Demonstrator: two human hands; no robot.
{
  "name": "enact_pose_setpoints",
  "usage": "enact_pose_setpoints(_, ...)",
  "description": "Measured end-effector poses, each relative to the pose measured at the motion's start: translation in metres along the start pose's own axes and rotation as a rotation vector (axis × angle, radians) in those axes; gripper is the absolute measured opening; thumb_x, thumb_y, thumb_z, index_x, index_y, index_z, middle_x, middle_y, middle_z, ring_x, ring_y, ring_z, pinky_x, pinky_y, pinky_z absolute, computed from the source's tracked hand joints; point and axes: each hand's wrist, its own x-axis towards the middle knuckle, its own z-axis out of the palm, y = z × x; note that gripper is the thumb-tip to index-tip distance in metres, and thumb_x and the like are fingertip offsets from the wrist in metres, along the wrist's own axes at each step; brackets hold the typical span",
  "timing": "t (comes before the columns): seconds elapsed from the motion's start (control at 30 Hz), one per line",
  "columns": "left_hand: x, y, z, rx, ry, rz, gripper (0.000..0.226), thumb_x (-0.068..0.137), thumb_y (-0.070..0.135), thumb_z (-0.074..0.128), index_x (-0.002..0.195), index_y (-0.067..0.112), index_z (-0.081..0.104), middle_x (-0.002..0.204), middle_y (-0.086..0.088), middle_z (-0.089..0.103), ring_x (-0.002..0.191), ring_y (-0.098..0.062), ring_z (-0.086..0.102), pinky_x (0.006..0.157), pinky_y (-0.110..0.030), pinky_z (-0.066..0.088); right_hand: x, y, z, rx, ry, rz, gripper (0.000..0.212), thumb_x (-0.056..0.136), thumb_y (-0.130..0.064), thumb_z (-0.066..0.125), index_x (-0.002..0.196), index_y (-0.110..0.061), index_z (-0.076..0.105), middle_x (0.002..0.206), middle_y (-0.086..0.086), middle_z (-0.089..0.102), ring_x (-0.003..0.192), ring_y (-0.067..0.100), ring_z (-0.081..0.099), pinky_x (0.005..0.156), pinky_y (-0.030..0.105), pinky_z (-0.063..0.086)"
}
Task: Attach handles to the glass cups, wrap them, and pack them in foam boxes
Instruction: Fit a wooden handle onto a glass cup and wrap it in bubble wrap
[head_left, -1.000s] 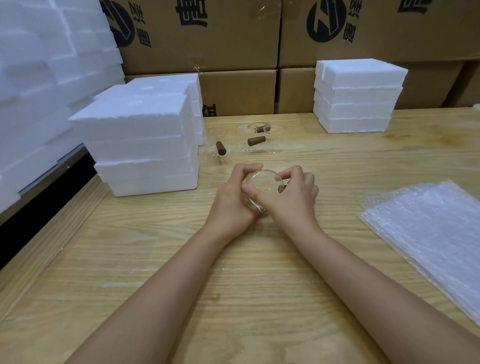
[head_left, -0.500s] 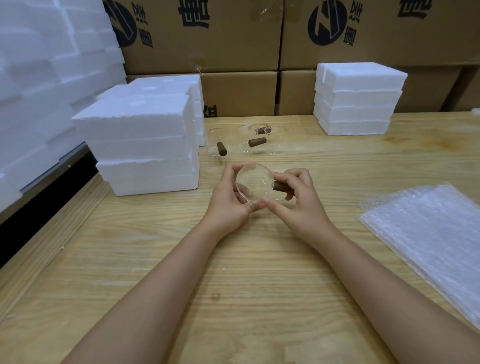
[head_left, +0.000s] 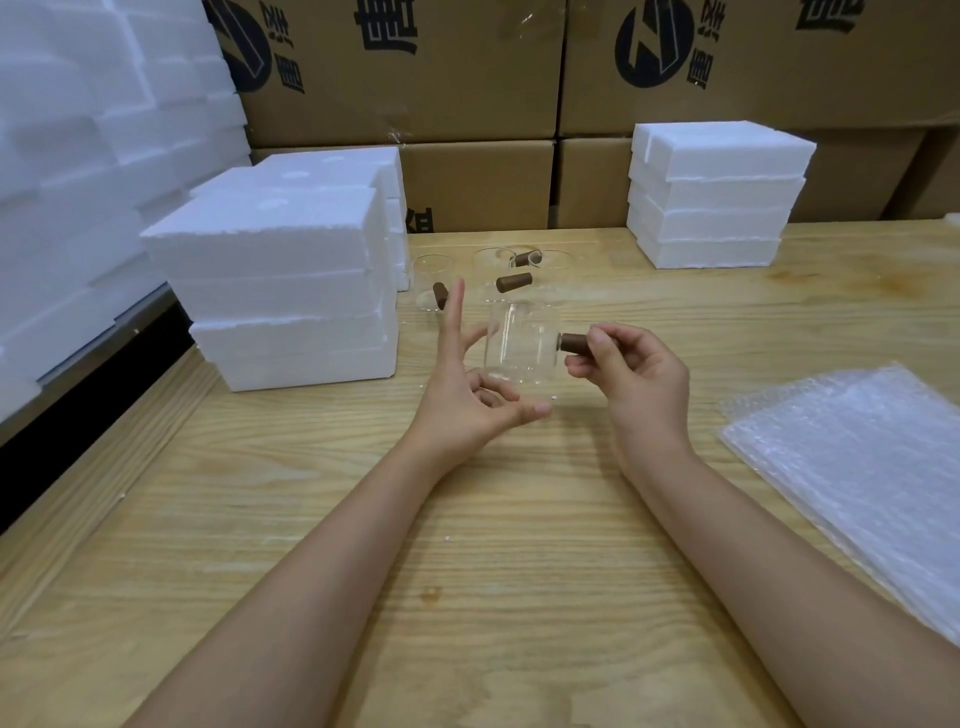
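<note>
The left hand (head_left: 467, 400) has opened beside the cup (head_left: 522, 345), grip apart. The right hand (head_left: 636, 379) now carries it alone, grip clamped on the handle (head_left: 573, 343), so the handle seems attached

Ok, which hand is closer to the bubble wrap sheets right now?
Right. The right hand, pinching the brown handle of the glass cup, is left of the bubble wrap sheets; the left hand is farther left, open, on the cup's other side.

- Bright, even, diffuse light; source not in view.
- Only faint soft shadows on the pale wooden surface (head_left: 519, 545).
- Tall white foam-block stack (head_left: 62, 156) at left edge washed out, soft.
- Wide-angle bowing toward the borders.
</note>
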Motion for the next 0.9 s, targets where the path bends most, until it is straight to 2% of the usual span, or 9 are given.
enact_pose_setpoints(0.13, 0.001, -0.002, 0.003, 0.097, 0.016, 0.07, 0.127, 0.068, 0.007, 0.085, 0.135, 0.071, -0.002, 0.15, -0.002, 0.028, 0.077, -0.017, 0.072, 0.068, -0.022, 0.056, 0.002, 0.002, 0.001, 0.036, 0.078, 0.075, 0.009, 0.091, -0.014, 0.062, 0.085, -0.007, 0.064, 0.066, 0.002, 0.07, 0.053, 0.012, 0.065, 0.058, 0.018, 0.052)
enact_pose_setpoints(0.23, 0.001, 0.0, 0.005, 0.121, 0.011, 0.091, 0.116, 0.071, 0.009, 0.084, 0.135, 0.071, 0.01, 0.148, 0.008, 0.031, 0.097, -0.016, 0.068, 0.068, -0.023, 0.057, 0.002, 0.003, 0.002, 0.015, 0.076, 0.114, 0.019, 0.09, -0.021, 0.063, 0.081, -0.005, 0.066, 0.063, 0.003, 0.071, 0.049, 0.013, 0.064, 0.052, 0.018, 0.051)
enact_pose_setpoints(0.3, 0.001, 0.001, 0.005, 0.134, 0.02, 0.103, 0.1, 0.072, 0.013, 0.084, 0.133, 0.066, 0.027, 0.143, 0.024, 0.037, 0.114, -0.015, 0.059, 0.067, -0.023, 0.056, 0.001, 0.005, 0.002, -0.006, 0.061, 0.128, 0.022, 0.09, -0.024, 0.064, 0.079, -0.006, 0.066, 0.065, 0.003, 0.072, 0.047, 0.014, 0.063, 0.049, 0.018, 0.05)
enact_pose_setpoints(0.37, 0.002, 0.0, 0.005, 0.145, 0.029, 0.109, 0.084, 0.071, 0.014, 0.085, 0.125, 0.06, 0.041, 0.129, 0.035, 0.045, 0.106, -0.016, 0.06, 0.065, -0.021, 0.055, 0.0, 0.005, 0.002, -0.027, 0.05, 0.135, 0.022, 0.09, -0.025, 0.064, 0.078, -0.007, 0.066, 0.066, 0.004, 0.072, 0.047, 0.013, 0.062, 0.047, 0.018, 0.049)
enact_pose_setpoints(0.53, 0.002, 0.0, 0.005, 0.151, 0.038, 0.068, 0.077, 0.068, 0.01, 0.086, 0.122, 0.046, 0.046, 0.121, 0.009, 0.055, 0.076, -0.003, 0.064, 0.067, -0.024, 0.057, -0.003, 0.008, 0.004, -0.123, 0.058, 0.103, 0.02, 0.091, -0.029, 0.062, 0.08, -0.013, 0.065, 0.07, -0.003, 0.072, 0.05, 0.01, 0.059, 0.045, 0.019, 0.046)
enact_pose_setpoints(0.6, 0.001, 0.001, 0.005, 0.161, 0.049, 0.066, 0.076, 0.068, 0.01, 0.086, 0.121, 0.046, 0.046, 0.118, 0.009, 0.056, 0.074, -0.002, 0.063, 0.066, -0.024, 0.057, -0.006, 0.009, 0.006, -0.198, 0.065, 0.065, 0.017, 0.091, -0.039, 0.06, 0.086, -0.023, 0.064, 0.076, -0.008, 0.072, 0.061, 0.006, 0.059, 0.051, 0.021, 0.048)
enact_pose_setpoints(0.67, 0.001, 0.003, 0.005, 0.179, 0.059, 0.072, 0.075, 0.068, 0.009, 0.086, 0.118, 0.047, 0.046, 0.114, 0.012, 0.057, 0.071, 0.002, 0.062, 0.064, -0.02, 0.055, -0.008, 0.008, 0.01, -0.261, 0.049, 0.028, 0.018, 0.089, -0.048, 0.058, 0.088, -0.03, 0.062, 0.09, -0.006, 0.069, 0.072, 0.004, 0.06, 0.065, 0.031, 0.054)
enact_pose_setpoints(0.77, 0.001, 0.003, 0.006, 0.208, 0.049, 0.101, 0.072, 0.069, 0.008, 0.085, 0.118, 0.044, 0.047, 0.111, 0.015, 0.057, 0.071, 0.004, 0.058, 0.065, -0.014, 0.048, -0.01, 0.006, 0.015, -0.344, 0.008, 0.028, 0.034, 0.081, -0.057, 0.06, 0.088, -0.023, 0.062, 0.107, 0.004, 0.058, 0.081, 0.0, 0.06, 0.081, 0.041, 0.055)
enact_pose_setpoints(0.9, 0.001, -0.001, 0.007, 0.287, 0.025, 0.155, 0.067, 0.071, 0.009, 0.084, 0.127, 0.03, 0.052, 0.118, 0.004, 0.059, 0.078, -0.014, 0.062, 0.063, -0.017, 0.048, -0.009, 0.007, 0.019, -0.383, 0.001, 0.084, 0.054, 0.071, -0.061, 0.065, 0.094, -0.013, 0.057, 0.114, 0.016, 0.056, 0.071, 0.002, 0.052, 0.076, 0.029, 0.049)
